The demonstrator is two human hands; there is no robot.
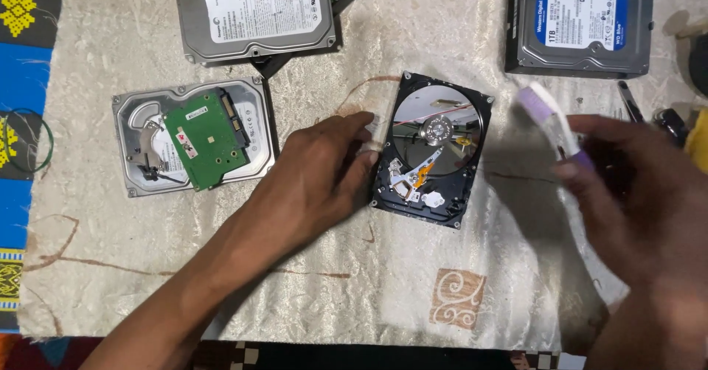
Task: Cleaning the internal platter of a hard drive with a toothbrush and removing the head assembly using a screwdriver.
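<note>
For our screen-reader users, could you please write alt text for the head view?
A left hand steadies an opened black hard drive with a shiny platter on cream cloth; the right hand holds a blurred white-and-purple tool.

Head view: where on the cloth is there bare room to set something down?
Bare cloth lies below the opened hard drive, between left hand and right hand. The top is crowded: a sealed drive, a black drive, a drive with green board.
</note>
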